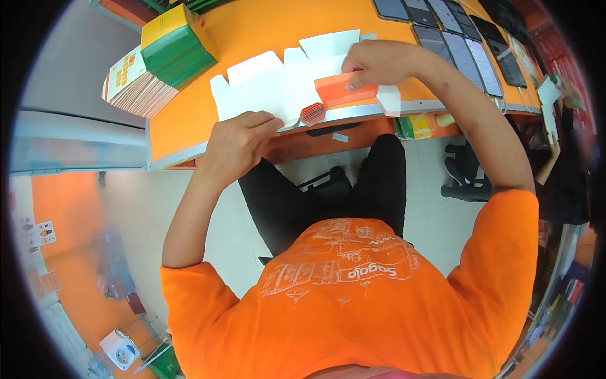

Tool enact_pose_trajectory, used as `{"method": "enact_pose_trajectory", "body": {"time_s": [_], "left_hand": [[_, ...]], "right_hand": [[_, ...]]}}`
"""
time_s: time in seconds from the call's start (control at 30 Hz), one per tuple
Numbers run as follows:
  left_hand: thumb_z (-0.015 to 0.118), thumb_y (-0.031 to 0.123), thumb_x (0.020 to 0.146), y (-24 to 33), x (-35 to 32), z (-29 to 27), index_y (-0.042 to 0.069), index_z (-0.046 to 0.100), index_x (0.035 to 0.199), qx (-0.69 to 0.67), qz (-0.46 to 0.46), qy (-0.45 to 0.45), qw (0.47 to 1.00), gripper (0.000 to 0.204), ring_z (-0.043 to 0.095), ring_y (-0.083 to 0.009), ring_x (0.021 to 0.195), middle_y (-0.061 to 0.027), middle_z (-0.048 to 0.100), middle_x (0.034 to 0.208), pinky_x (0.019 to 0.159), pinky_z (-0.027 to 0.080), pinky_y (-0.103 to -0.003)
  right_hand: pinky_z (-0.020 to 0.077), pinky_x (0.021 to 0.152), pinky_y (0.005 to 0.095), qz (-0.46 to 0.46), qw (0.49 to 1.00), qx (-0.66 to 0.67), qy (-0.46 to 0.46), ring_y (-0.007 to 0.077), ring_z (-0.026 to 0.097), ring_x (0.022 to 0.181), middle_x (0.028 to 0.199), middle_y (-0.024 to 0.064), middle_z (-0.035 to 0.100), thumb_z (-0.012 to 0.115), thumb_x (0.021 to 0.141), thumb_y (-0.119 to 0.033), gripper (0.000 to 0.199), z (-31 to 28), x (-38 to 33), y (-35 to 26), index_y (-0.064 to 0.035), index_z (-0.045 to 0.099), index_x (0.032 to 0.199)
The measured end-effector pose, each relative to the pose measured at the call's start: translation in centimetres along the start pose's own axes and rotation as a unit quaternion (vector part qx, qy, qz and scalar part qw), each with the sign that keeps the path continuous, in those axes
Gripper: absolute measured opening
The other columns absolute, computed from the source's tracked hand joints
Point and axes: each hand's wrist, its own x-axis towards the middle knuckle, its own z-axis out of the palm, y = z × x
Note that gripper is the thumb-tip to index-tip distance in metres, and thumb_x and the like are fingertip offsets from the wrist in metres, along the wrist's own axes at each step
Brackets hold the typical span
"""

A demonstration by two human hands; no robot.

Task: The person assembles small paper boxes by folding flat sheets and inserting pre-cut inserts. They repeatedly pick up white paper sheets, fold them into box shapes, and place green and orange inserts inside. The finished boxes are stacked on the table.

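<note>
An unfolded carton blank [257, 79], white inside with several flaps, lies on the orange table along its near edge. One orange panel of it is folded up at the right. My right hand [382, 62] grips this panel, thumb on the orange face and the other fingers curled behind. My left hand [237, 142] is closed at the blank's near left corner, fingers together on the white card; its thumb is mostly hidden. Between the hands, at the table edge, sits a small red many-sided piece [312, 114] that looks like stacked card.
Stacked yellow-and-green cartons [180, 50] and a leaning row of flat cards [136, 82] stand at the left. Several phones [457, 47] with cables lie at the far right. An orange table [246, 28] bears these. Another person's hand [554, 148] holds white card beyond.
</note>
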Motion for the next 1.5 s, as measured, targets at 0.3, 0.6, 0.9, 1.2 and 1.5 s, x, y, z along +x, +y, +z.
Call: {"method": "enact_pose_trajectory", "body": {"time_s": [0.3, 0.6, 0.9, 1.2, 1.5], "left_hand": [[0.071, -0.001, 0.08, 1.0, 0.2, 0.3, 0.007, 0.072, 0.104, -0.012, -0.038, 0.009, 0.999, 0.026, 0.071, -0.0291, 0.086, -0.0068, 0.073, 0.101, 0.07, 0.057, -0.038], [0.07, 0.001, 0.086, 1.8, 0.4, 0.2, 0.003, 0.072, 0.103, -0.059, -0.109, 0.054, 0.991, 0.017, 0.07, -0.033, 0.083, -0.0104, 0.073, 0.098, 0.072, 0.056, -0.039], [0.069, -0.002, 0.085, 1.7, -0.2, -0.9, 0.003, 0.073, 0.105, -0.12, -0.104, 0.024, 0.987, 0.02, 0.07, -0.0319, 0.084, -0.0108, 0.073, 0.1, 0.074, 0.056, -0.037], [0.07, -0.006, 0.078, 1.0, -0.7, 0.6, 0.007, 0.074, 0.107, -0.017, -0.011, 0.027, 0.999, 0.032, 0.071, -0.0285, 0.09, -0.0096, 0.074, 0.103, 0.074, 0.057, -0.037], [0.071, -0.005, 0.078, 0.9, -0.6, 0.5, 0.008, 0.073, 0.109, -0.03, 0.002, 0.012, 0.999, 0.034, 0.071, -0.0277, 0.091, -0.0092, 0.073, 0.103, 0.074, 0.058, -0.036]], "right_hand": [[0.0497, 0.074, 0.0405, 0.098, 0.994, -0.029, 0.03, 0.0314, 0.065, 0.085, 0.093, 0.0139, 0.067, 0.089, 0.073, -0.041, 0.058, 0.6, 2.6, 0.6, -0.0036, 0.058, 0.105], [0.05, 0.093, 0.0424, 0.072, 0.925, 0.036, 0.371, 0.0358, 0.061, 0.111, 0.113, 0.016, 0.065, 0.09, 0.071, -0.028, 0.059, 7.9, -10.2, -2.1, -0.0009, 0.061, 0.115], [0.0527, 0.086, 0.0432, 0.016, 0.927, -0.043, 0.372, 0.0325, 0.065, 0.101, 0.106, 0.0125, 0.069, 0.073, 0.088, -0.016, 0.021, 10.3, -10.3, -1.2, -0.0008, 0.069, 0.102], [0.0555, 0.064, 0.0335, 0.171, 0.967, 0.17, 0.078, 0.0213, 0.069, 0.07, 0.083, 0.0109, 0.068, 0.086, 0.079, -0.021, 0.032, 3.4, -6.6, 2.6, 0.0021, 0.068, 0.092], [0.0571, 0.059, 0.034, 0.286, 0.95, 0.118, -0.051, 0.024, 0.068, 0.07, 0.083, 0.0122, 0.066, 0.099, 0.057, -0.038, 0.072, 1.5, -2.6, 4.1, -0.0019, 0.055, 0.101]]}}
